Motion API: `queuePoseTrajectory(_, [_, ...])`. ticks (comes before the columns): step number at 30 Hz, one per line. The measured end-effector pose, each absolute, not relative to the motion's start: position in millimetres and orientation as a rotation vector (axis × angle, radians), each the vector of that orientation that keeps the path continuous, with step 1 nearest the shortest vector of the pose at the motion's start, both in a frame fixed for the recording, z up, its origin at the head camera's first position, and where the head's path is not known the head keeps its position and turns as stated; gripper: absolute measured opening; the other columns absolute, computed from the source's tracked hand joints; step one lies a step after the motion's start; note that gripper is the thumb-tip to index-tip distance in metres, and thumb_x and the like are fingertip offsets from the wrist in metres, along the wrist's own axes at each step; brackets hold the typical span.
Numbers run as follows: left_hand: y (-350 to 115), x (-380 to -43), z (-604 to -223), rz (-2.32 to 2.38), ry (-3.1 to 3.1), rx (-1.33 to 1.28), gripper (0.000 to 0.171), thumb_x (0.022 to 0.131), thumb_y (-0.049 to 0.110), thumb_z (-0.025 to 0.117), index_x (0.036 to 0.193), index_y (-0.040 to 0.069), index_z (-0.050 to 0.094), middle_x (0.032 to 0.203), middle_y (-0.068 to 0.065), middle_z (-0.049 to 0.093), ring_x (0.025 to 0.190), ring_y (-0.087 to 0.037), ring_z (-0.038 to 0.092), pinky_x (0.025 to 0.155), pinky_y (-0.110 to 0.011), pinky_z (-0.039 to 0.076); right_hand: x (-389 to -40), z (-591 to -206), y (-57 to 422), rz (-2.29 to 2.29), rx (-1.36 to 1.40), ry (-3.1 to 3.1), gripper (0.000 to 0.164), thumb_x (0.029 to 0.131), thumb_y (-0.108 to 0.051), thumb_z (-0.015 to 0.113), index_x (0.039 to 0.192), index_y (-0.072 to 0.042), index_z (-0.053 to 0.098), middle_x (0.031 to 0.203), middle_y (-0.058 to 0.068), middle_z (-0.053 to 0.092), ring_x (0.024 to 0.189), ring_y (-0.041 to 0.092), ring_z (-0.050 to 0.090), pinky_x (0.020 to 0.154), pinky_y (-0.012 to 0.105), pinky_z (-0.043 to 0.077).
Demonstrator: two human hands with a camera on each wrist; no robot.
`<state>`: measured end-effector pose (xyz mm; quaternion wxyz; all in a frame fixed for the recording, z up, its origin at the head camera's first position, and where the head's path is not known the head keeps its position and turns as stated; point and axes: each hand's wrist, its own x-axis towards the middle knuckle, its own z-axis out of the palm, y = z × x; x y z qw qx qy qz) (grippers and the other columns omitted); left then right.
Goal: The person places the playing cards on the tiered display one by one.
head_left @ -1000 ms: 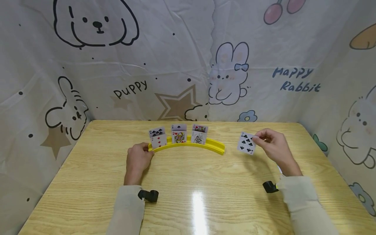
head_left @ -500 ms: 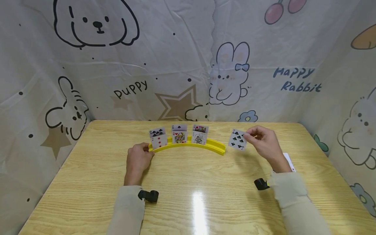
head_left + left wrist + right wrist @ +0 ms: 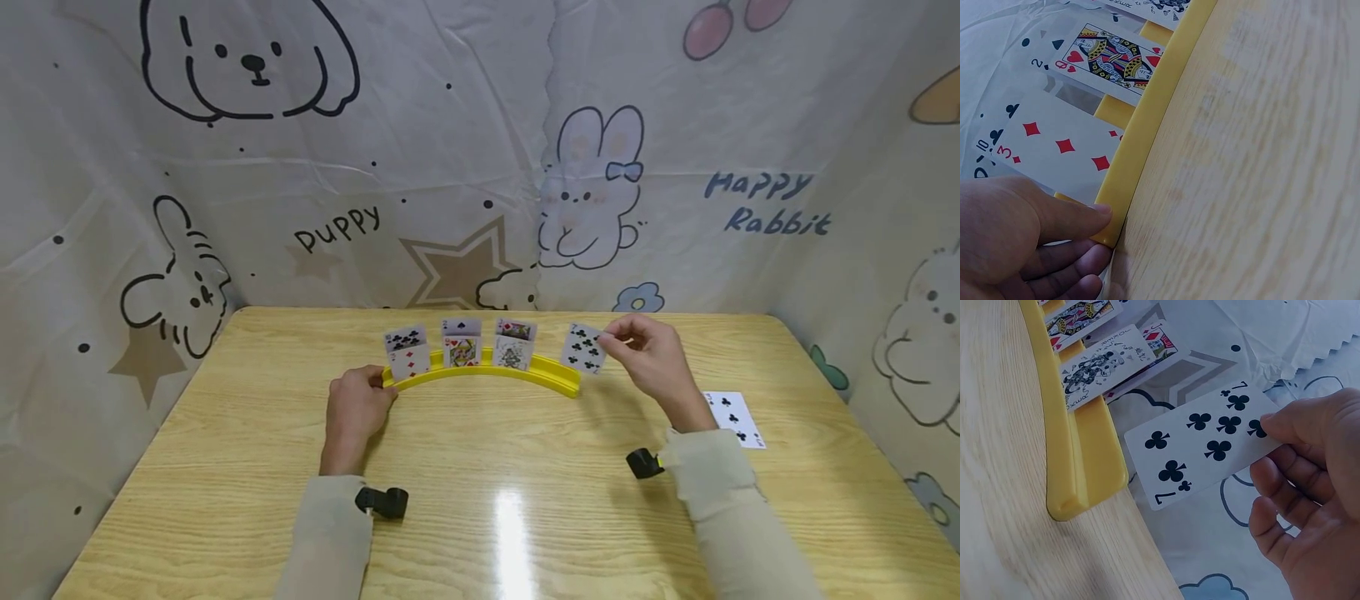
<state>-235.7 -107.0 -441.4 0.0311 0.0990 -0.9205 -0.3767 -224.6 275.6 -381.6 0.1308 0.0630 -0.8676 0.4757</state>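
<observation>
My left hand (image 3: 356,412) grips the left end of a curved yellow card holder (image 3: 555,378), its thumb on the front rim in the left wrist view. Upright in the holder, a three of diamonds (image 3: 1063,144) stands before a ten of clubs, a queen of hearts (image 3: 1110,59) before a two of spades, and a joker (image 3: 512,353) before a face card with a diamond. Between thumb and fingers, my right hand (image 3: 648,362) pinches a seven of clubs (image 3: 1204,447) by its edge. That card hangs tilted just beyond the holder's right end, apart from it in the right wrist view.
A clubs card (image 3: 737,417) lies face up on the wooden table (image 3: 465,467), partly hidden by the right wrist and sleeve. Behind the table's far edge hangs a white cloth (image 3: 450,150) printed with cartoon animals. Each wrist wears a small black camera (image 3: 643,463).
My right hand has carried the seven of clubs left and slightly up, to the holder's right end. The card lying on the table has come out from behind that arm. The left hand keeps its grip.
</observation>
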Motion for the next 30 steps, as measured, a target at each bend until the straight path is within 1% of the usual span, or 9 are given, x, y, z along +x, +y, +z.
queuePoseTrajectory(8, [-107,-235,-441,-1.157,-2.832,0.296,0.042,0.089,0.011,0.077,0.127,-0.004,0.066,0.107,-0.018,0.07,0.095,-0.029,0.064,0.085,-0.045,0.051,-228,-382,268,1.406,0.158,-2.521,0.018,0.096,-0.018,0.07,0.098,0.0,0.067,0.098,0.011,0.065,0.088,0.021,0.056,0.074,0.024,0.046])
queuePoseTrajectory(17, [-107,-235,-441,-1.165,-2.826,0.289,0.043,0.088,0.01,0.077,0.126,-0.004,0.066,0.107,-0.019,0.07,0.095,-0.029,0.064,0.084,-0.045,0.051,-233,-388,265,1.408,0.218,-2.496,0.018,0.096,-0.017,0.071,0.095,0.0,0.067,0.097,0.011,0.065,0.086,0.021,0.056,0.073,0.022,0.047])
queuePoseTrajectory(25, [-107,-236,-442,-1.155,-2.827,0.288,0.042,0.088,0.011,0.077,0.126,-0.003,0.067,0.106,-0.018,0.071,0.095,-0.028,0.065,0.083,-0.044,0.051,-237,-390,263,1.385,0.215,-2.505,0.016,0.096,-0.016,0.07,0.096,-0.001,0.067,0.098,0.01,0.065,0.086,0.021,0.056,0.073,0.022,0.047])
queuePoseTrajectory(30, [-108,-236,-443,-1.158,-2.822,0.285,0.042,0.087,0.011,0.078,0.126,-0.003,0.067,0.106,-0.018,0.071,0.095,-0.028,0.065,0.084,-0.044,0.051,-237,-391,260,1.403,0.199,-2.532,0.018,0.097,-0.019,0.069,0.097,-0.001,0.067,0.099,0.01,0.064,0.088,0.021,0.056,0.075,0.024,0.047])
